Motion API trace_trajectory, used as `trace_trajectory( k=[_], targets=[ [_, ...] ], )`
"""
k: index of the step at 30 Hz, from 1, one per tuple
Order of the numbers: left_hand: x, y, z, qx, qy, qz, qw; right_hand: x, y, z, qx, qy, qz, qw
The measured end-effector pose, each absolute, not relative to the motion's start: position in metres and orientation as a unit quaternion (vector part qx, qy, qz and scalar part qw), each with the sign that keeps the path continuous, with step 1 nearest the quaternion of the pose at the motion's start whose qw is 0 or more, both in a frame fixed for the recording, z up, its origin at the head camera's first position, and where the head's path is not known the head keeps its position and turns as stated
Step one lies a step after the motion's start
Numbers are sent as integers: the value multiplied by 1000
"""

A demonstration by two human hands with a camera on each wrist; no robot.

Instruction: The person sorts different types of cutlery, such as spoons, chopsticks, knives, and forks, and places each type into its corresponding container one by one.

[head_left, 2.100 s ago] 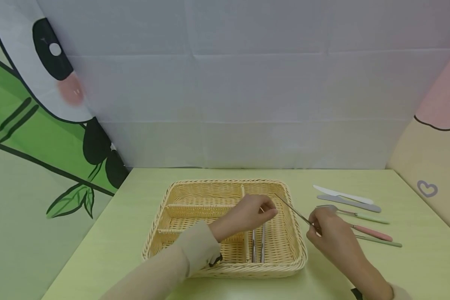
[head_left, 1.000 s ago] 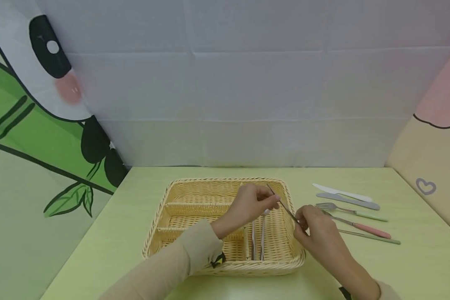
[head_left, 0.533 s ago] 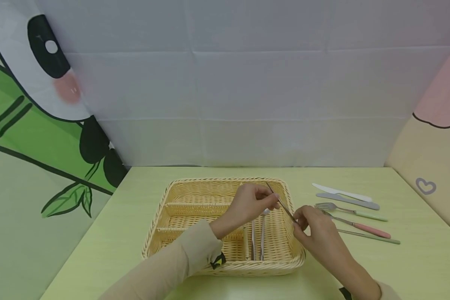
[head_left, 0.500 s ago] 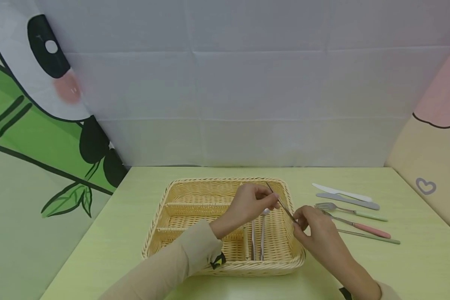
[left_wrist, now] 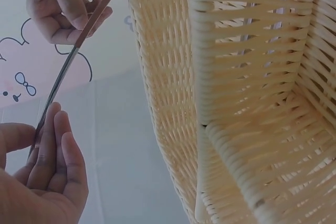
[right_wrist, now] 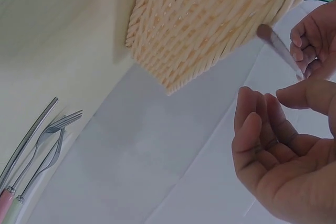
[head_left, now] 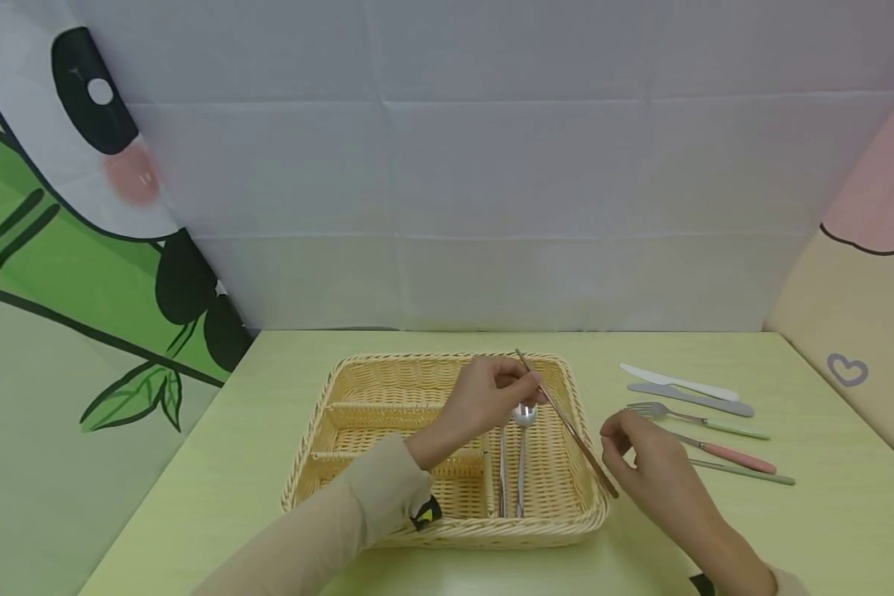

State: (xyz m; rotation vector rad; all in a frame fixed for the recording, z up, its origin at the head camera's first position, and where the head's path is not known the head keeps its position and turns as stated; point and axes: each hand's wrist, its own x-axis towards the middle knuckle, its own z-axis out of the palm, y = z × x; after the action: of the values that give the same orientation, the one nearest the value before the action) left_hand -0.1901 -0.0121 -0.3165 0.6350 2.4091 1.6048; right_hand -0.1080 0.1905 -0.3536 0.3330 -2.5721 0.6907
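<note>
A: Pale sheeting (head_left: 507, 207) hangs behind the yellow-green tabletop (head_left: 194, 513). Where's the brown-handled utensil (head_left: 567, 423)?

B: Over the right-hand compartment (head_left: 559, 488) of the wicker basket (head_left: 492, 538), pinched in the fingers of the left hand (head_left: 484, 393).

A: Which way does it point?

B: Slantwise. The metal end pokes past those fingers, away and left; the handle runs back and right, across the basket's rim. The spoon (head_left: 524, 415) below lies nearly front-to-back, so the two don't line up.

A: The left wrist view almost puts the right hand (head_left: 651, 455) on that handle.

B: Just overlap, I'd say. The right wrist view shows its thumb and bent fingers apart, holding nothing. It's the nearer hand to the handle's end, though.

A: And the left wrist's advantage?

B: It shows the pinch itself, thumb against fingers, which the head view mostly hides.
</note>
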Motion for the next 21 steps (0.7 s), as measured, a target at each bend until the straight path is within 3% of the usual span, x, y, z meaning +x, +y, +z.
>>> trace_trajectory(
  k=[21],
  targets=[
    [-189,-26,-298,220,806,548,36,-117,226,-370,88,-939,258,211]
  ],
)
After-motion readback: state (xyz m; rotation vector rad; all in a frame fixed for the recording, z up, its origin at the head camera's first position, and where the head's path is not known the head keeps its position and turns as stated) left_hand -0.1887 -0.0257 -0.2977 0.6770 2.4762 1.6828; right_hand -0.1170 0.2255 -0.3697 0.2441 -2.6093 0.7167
